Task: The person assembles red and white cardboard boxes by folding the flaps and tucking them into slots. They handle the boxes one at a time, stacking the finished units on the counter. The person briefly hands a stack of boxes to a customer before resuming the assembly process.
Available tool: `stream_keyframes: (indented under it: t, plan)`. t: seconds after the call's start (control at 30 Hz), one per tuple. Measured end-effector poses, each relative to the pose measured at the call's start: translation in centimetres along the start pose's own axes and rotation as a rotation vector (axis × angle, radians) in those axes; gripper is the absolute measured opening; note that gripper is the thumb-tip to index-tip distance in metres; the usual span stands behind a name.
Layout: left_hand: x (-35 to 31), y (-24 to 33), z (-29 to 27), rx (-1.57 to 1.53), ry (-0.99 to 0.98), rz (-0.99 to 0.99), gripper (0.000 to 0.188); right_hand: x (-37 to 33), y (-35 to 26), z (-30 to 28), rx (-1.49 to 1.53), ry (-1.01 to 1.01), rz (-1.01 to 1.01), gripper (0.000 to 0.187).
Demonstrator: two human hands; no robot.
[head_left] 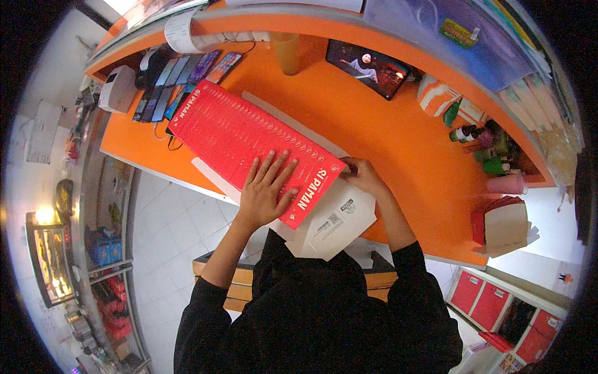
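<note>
A large red sheet of printed cardboard (246,134), looking like a flattened carton, lies slantwise over the orange desk's near edge. Pale flaps stick out along its sides, and a wide beige flap (333,227) with dark print hangs toward my lap. My left hand (266,190) rests flat on the red face, fingers spread, near its lower right end. At the right corner, my right hand (364,177) pinches the cardboard's edge between thumb and fingers. Part of that grip is hidden behind the hand.
Several phones (180,81) lie at the desk's left beside a white device (117,89). A tablet (367,68) leans at the back near an orange cup (286,53). Bottles and a pink cup (506,184) stand right. An open red-and-beige box (501,224) sits at the right end.
</note>
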State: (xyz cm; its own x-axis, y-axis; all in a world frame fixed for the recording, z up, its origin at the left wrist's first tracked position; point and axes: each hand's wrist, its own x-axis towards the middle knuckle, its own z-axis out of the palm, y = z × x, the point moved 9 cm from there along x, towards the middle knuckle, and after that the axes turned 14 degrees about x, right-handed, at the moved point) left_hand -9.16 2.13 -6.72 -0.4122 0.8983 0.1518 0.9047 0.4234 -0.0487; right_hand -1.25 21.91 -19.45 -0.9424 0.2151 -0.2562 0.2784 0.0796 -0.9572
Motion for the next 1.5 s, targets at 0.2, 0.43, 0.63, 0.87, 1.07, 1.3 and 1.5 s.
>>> stream_keyframes:
  t: [0.2,0.43,0.63,0.87,1.07,1.3,1.5]
  plan:
    - [0.1,0.2,-0.2,-0.015,-0.005,0.01,0.057,1.0,1.7,0.2,0.19,-0.094,-0.056,0.043]
    - [-0.1,0.0,-0.1,-0.032,-0.034,0.053,0.057,1.9,-0.7,-0.2,0.133,-0.012,-0.292,0.036]
    - [-0.5,-0.8,-0.7,-0.087,0.081,0.056,0.055,1.6,-3.7,0.4,-0.323,0.163,-0.572,0.03]
    - [-11.7,-1.4,4.5,-0.34,0.457,-0.304,0.113,1.1,-2.8,2.3,-0.373,-0.047,-0.525,0.034]
    - [-13.3,-0.2,7.9,-0.342,0.375,-0.392,0.14,0.9,-4.3,3.7,-0.517,-0.191,-0.694,0.04]
    - [-13.5,-0.6,8.7,-0.344,0.341,-0.431,0.135,2.5,-2.8,3.1,-0.519,-0.179,-0.623,0.041]
    - [-13.8,-0.8,4.8,-0.342,0.249,-0.424,0.138,1.6,-6.8,2.3,-0.319,-0.204,-0.543,0.058]
